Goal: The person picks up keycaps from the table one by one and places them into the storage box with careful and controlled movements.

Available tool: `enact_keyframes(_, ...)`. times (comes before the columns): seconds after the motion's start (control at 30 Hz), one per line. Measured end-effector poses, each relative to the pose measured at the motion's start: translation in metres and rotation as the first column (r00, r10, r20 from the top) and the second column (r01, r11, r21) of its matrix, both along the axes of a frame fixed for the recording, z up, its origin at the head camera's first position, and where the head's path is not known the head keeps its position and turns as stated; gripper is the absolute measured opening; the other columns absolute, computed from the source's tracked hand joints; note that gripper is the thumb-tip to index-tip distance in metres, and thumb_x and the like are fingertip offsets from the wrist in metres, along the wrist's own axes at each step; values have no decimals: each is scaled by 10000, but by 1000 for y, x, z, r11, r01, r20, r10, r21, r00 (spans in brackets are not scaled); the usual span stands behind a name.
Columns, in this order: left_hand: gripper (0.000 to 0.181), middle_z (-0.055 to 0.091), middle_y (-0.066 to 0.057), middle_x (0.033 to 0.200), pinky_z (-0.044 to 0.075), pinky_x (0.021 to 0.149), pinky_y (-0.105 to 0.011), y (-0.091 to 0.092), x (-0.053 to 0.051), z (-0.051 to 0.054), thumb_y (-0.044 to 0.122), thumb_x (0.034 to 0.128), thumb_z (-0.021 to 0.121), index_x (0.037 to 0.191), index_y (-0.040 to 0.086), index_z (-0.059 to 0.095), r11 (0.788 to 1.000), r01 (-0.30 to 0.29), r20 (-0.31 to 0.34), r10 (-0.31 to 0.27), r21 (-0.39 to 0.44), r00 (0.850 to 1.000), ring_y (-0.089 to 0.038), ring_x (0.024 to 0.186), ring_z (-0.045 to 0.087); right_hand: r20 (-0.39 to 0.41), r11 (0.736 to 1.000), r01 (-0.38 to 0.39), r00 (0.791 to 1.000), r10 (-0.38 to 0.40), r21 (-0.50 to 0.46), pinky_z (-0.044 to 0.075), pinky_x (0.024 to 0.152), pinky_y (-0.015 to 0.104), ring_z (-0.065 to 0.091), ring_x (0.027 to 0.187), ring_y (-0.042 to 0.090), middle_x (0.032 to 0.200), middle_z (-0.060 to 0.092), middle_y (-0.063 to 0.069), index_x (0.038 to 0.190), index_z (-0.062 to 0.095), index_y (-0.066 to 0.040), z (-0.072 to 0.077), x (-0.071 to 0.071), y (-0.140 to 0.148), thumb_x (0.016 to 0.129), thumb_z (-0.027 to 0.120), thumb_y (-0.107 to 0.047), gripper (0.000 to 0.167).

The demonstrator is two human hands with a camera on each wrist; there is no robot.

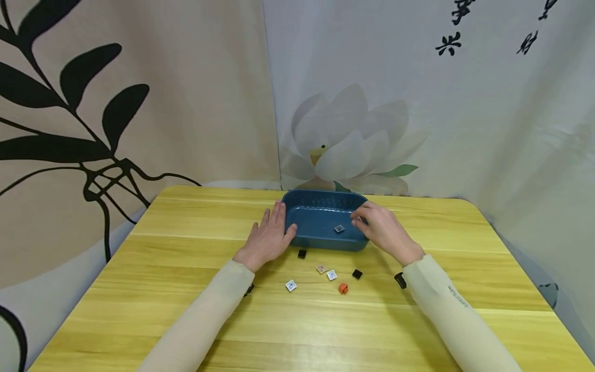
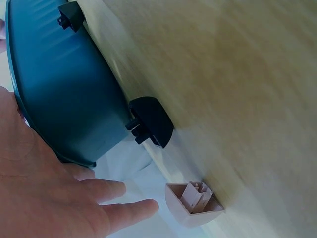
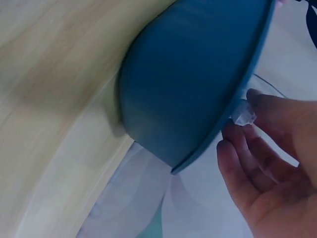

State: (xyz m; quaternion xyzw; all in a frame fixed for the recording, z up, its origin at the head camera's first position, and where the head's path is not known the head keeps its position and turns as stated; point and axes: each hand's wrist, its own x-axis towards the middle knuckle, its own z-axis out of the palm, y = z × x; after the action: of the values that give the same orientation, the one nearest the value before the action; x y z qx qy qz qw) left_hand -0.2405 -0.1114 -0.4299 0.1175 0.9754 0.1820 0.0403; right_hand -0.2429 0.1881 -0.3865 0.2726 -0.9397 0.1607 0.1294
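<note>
Presently, left hand [image 1: 266,235] lies with fingers straight, slightly spread, touching left side of blue tray [image 1: 325,242]; right hand [image 1: 387,230], fingers curled, pinches small translucent piece [image 3: 243,114] by right rim. Square keycap [image 1: 339,228] inside tray.

My left hand [image 1: 266,240] and right hand [image 1: 387,231] flank a tray [image 1: 330,243]. One keycap [image 1: 339,228] lies in it, more keycaps [image 1: 331,275] before it.

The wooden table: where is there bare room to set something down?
Bare wood on the table shows left of the left hand and left sleeve, right of the right hand and right sleeve, and between the sleeves, nearer the camera than the orange piece. It is crowded in front of the blue tray, where small square pieces lie.
</note>
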Motion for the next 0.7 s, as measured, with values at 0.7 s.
enact_keyframes(0.7, 782, -42, -98, 1735, 220, 1175, -692, 0, 0, 0, 535, 1102, 285, 1661, 48, 37, 1000, 10, -5, -10, -1, 1000, -419, 1571, 98, 204, 990, -38, 979, 9, 139, 589, 836, 418, 706, 953, 272, 1039, 757, 112, 1086, 804, -15, -11, -28, -10, 967, 735, -86, 154)
